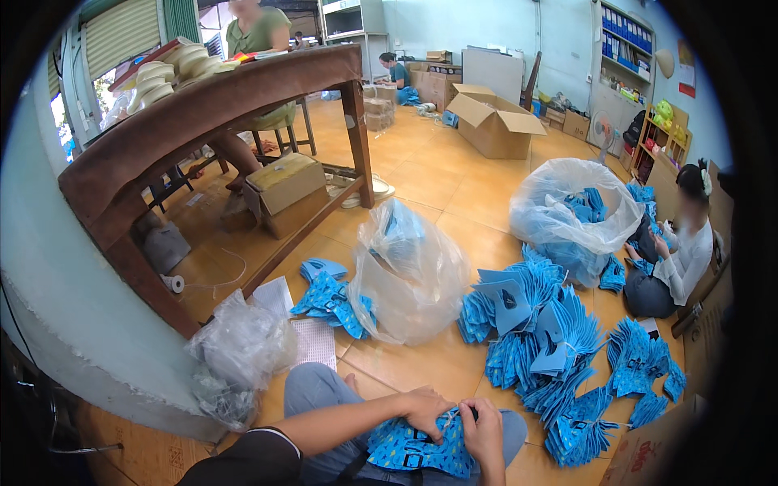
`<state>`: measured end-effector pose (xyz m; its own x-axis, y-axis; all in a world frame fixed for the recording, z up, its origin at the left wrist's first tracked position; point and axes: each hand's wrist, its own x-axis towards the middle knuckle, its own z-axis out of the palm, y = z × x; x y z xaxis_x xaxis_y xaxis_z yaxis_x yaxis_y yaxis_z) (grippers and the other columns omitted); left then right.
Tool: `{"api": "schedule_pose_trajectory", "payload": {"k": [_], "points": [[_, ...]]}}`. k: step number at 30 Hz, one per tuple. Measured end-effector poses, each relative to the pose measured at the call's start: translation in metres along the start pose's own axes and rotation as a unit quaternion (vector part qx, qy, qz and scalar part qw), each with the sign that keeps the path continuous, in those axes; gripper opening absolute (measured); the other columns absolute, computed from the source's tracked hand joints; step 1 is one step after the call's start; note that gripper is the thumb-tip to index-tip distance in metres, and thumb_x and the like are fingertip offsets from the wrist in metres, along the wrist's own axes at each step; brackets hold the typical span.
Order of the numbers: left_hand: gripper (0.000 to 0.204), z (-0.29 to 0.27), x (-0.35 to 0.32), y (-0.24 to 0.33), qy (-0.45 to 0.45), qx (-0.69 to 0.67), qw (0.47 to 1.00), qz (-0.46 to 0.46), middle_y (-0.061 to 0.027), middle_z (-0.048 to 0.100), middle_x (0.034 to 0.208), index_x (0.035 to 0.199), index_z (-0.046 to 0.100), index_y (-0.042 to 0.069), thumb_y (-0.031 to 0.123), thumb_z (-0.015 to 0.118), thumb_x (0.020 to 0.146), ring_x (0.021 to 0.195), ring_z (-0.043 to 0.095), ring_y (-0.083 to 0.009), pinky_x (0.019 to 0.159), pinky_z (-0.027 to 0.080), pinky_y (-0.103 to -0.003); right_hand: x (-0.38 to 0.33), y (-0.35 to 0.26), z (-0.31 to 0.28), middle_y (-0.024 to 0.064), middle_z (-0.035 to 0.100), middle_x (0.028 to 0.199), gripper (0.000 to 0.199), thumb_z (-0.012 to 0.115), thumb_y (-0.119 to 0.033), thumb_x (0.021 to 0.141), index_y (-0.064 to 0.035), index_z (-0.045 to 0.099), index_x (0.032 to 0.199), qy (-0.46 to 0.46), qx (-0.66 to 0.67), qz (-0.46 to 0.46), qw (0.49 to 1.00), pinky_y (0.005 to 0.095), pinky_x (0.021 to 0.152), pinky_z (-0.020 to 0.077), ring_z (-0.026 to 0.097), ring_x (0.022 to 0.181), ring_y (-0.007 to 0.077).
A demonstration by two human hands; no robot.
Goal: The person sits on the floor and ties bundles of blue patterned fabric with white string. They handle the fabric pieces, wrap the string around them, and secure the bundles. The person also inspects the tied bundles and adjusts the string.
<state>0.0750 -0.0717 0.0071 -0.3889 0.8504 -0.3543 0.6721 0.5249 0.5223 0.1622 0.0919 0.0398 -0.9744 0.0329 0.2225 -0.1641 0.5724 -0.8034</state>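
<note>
Several blue patterned flat pieces [421, 462] with black square outlines lie over my lap, apparently cut from fabric or soft sheet. My left hand [427, 411] grips their upper edge, its thumb pressing on top. Close beside it, my right hand [484, 425] is closed in a pinch at the upper right corner of the same pieces. Something small and dark shows at its fingertips, too small to name. To the right of my knees sits a big heap of bundled blue pieces [527, 308], fanned out in stacks. A smaller pile of blue pieces [328, 300] lies ahead on the left.
A filled see-through plastic bag [413, 275] stands ahead; another, open bag [575, 219] holds blue pieces. Crumpled plastic [243, 340] lies by the left wall. A brown table [219, 97] stands at left, an open carton [494, 121] farther back. A person [681, 251] sits at right.
</note>
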Motion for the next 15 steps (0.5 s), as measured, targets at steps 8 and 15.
{"api": "schedule_pose_trajectory", "payload": {"k": [8,15], "points": [[0.058,-0.070,-0.036,0.004,0.224,-0.003,0.958,-0.179,-0.0238,0.068,0.096,0.109,0.067,0.011,0.054,0.071,0.071,0.093,0.065,-0.0398,0.083,0.050,-0.048,0.052,-0.033,-0.009,0.0180,0.067,0.095,0.017,0.060,-0.008,0.092,0.0037,0.066,0.102,0.067,0.060,-0.101,0.991,0.0343,0.081,0.0498,0.065,0.091,0.0288],[0.053,-0.138,-0.079,0.030,0.358,0.138,0.904,-0.188,-0.0197,0.064,0.069,0.072,0.064,0.001,0.053,0.074,0.067,0.073,0.063,-0.0380,0.072,0.044,-0.045,0.083,-0.089,-0.019,0.0162,0.065,0.103,0.022,0.063,-0.010,0.091,0.0026,0.065,0.109,0.086,0.106,-0.184,0.973,0.0348,0.083,0.0501,0.065,0.093,0.0291]]}}
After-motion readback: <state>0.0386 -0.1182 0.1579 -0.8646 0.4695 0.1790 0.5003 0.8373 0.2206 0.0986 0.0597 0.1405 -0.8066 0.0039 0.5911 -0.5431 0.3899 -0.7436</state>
